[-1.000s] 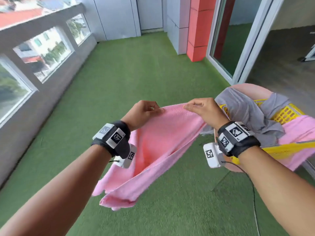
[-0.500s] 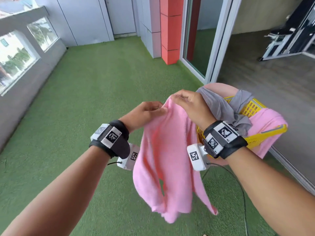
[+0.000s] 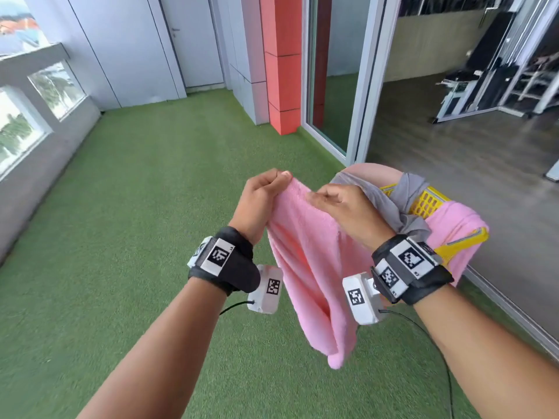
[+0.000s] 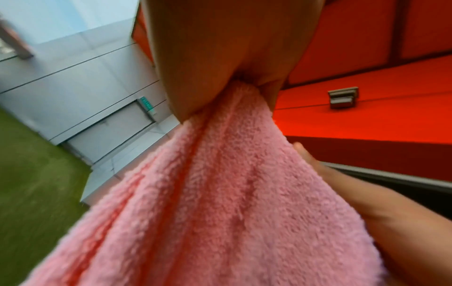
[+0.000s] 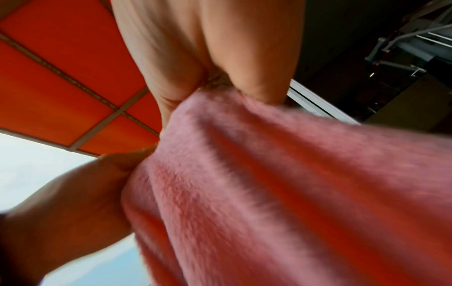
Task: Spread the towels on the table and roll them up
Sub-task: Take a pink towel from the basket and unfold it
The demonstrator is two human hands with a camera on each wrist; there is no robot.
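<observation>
My left hand (image 3: pixel 262 197) and right hand (image 3: pixel 341 207) pinched the pink towel (image 3: pixel 314 276) by its top edge, close together; I judged they should move wider apart to open it.

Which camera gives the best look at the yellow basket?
The head view: the yellow basket sits at the right, draped with grey and pink cloth. Neither wrist view shows it; the pink towel fills them.
</observation>
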